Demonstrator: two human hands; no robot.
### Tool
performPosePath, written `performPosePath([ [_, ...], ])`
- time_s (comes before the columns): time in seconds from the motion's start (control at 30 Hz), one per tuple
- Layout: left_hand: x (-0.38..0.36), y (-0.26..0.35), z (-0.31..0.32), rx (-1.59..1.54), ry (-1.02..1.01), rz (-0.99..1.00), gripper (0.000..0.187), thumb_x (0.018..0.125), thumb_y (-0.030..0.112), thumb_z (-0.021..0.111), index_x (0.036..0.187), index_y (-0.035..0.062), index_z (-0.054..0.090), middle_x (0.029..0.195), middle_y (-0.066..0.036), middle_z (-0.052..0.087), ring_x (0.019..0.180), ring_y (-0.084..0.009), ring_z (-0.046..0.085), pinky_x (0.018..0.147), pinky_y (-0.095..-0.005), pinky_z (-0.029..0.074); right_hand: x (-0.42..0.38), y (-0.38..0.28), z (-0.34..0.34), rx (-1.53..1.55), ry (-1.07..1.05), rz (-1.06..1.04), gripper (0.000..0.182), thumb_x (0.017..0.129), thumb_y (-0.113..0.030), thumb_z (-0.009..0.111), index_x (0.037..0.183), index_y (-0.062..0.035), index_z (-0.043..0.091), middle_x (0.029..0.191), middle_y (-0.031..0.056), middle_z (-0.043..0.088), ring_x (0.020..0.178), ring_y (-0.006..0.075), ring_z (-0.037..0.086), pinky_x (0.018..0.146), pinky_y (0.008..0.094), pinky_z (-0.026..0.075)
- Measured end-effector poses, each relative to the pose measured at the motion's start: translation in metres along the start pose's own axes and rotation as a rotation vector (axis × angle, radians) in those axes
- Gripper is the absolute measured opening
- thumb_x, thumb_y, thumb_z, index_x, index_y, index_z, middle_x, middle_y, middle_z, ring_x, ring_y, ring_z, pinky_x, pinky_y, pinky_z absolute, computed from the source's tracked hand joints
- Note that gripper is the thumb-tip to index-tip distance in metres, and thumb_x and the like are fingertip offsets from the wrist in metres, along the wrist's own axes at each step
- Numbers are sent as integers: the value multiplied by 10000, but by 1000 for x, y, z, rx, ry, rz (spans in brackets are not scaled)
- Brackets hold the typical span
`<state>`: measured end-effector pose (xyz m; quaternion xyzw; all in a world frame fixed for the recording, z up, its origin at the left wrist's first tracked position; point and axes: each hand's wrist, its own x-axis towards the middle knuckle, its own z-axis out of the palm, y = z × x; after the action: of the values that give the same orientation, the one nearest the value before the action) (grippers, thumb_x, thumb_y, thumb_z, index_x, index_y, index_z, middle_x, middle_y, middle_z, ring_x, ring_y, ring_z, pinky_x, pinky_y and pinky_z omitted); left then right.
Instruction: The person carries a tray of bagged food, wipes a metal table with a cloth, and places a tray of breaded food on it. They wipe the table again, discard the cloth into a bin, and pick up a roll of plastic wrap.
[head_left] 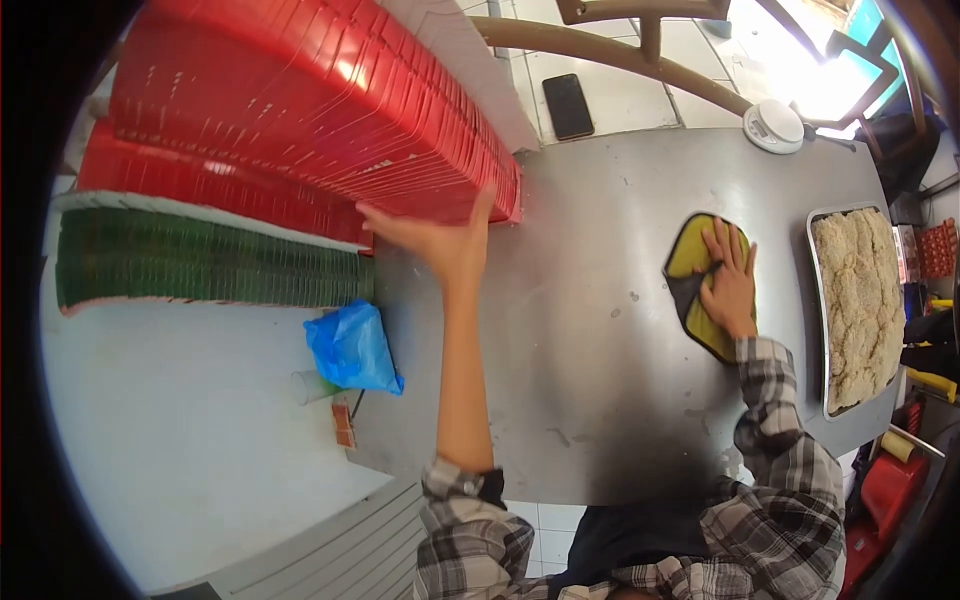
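My right hand [730, 285] lies spread and flat on a yellow-green cloth with a dark edge [692, 250], pressing it against the grey metal table [570, 300]. Part of the cloth is folded over, showing its dark underside. My left hand [440, 235] is raised near the front of the stacked red boxes [400, 130], thumb and fingers apart, holding nothing. Whether it touches the stack cannot be told. Below and left of it, a blue plastic bag [355, 347] rests at the table's left edge.
A metal tray [826, 385] of crumbly, light brown food stands at the right. A white round scale [773, 127] sits at the far right corner. Green stacked items [210, 260] stand left, beside a clear cup [308, 387]. A black phone [568, 107] lies beyond the table.
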<state>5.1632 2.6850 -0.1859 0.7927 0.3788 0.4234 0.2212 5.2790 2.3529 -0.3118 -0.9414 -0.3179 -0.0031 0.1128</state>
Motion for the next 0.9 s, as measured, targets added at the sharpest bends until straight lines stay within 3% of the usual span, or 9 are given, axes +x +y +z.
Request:
performPosePath([
  [0.07, 26, 18, 39, -73, 81, -262, 1346, 582, 360, 842, 1388, -4, -173, 1442, -294, -137, 1342, -448, -123, 1073, -585, 40, 29, -9, 12, 35, 57, 20, 653, 783, -234, 497, 1402, -170, 298, 1502, 25, 184, 1393, 241, 116, 1109, 539, 39],
  [0.2, 34, 12, 54, -71, 197, -265, 1335, 598, 324, 830, 1380, 7, -204, 1440, -300, -128, 1341, -459, -95, 1075, -588, 54, 63, -22, 30, 6, 112, 42, 647, 793, -260, 492, 1404, -175, 294, 1502, 26, 183, 1392, 244, 118, 1107, 542, 37],
  [0.27, 42, -7, 53, -20, 271, -130, 1301, 617, 294, 812, 1383, 10, -200, 1441, -300, -127, 1343, -460, -76, 1074, -592, 55, 71, -27, 34, -22, 120, 62, 639, 808, -288, 483, 1407, -181, 288, 1502, 25, 183, 1391, 247, 119, 1101, 557, 30],
  [0.43, 45, -24, 50, 8, 263, -48, 1273, 630, 286, 799, 1386, -8, -182, 1446, -293, -119, 1341, -470, -64, 1074, -589, 45, 97, -53, 50, -19, 164, 51, 647, 776, -284, 494, 1389, -144, 343, 1506, 15, 177, 1394, 263, 108, 1088, 579, 28],
  [0.53, 47, -21, 58, 26, 279, -56, 1265, 637, 322, 787, 1385, -20, -174, 1447, -293, -113, 1336, -481, -75, 1062, -607, 40, 127, -93, 59, -56, 64, -73, 684, 797, -286, 464, 1434, -168, 245, 1515, 0, 148, 1399, 244, 93, 1097, 561, 25],
  [0.67, 54, -6, 72, 58, 260, -138, 1259, 649, 398, 759, 1384, -29, -169, 1442, -298, -114, 1328, -495, -108, 1031, -651, 17, 157, -163, 74, 28, 84, -293, 693, 764, -328, 488, 1398, -103, 322, 1493, 20, 215, 1391, 259, 116, 1108, 545, 37],
  [0.73, 52, 0, 73, 61, 252, -135, 1258, 655, 424, 750, 1383, -31, -169, 1435, -300, -135, 1322, -500, -126, 1015, -673, 14, 135, -206, 73, -70, -135, -345, 645, 761, -328, 494, 1340, -58, 406, 1452, 54, 307, 1387, 270, 124, 1112, 537, 43],
  [0.8, 52, 3, 72, -28, 236, -206, 1258, 659, 444, 746, 1387, -18, -170, 1419, -318, -165, 1320, -499, -136, 1005, -686, 20, 79, -247, 92, 165, -13, -475, 611, 779, -363, 488, 1289, -27, 463, 1404, 97, 377, 1376, 267, 166, 1117, 524, 54],
  [0.9, 46, -9, 65, -48, 228, -150, 1305, 625, 447, 781, 1396, 50, -194, 1397, -348, -205, 1316, -503, -135, 1045, -631, 23, 13, -266, 89, 489, -112, -756, 593, 816, -388, 462, 1291, -33, 462, 1379, 126, 405, 1365, 264, 204, 1119, 516, 63],
])
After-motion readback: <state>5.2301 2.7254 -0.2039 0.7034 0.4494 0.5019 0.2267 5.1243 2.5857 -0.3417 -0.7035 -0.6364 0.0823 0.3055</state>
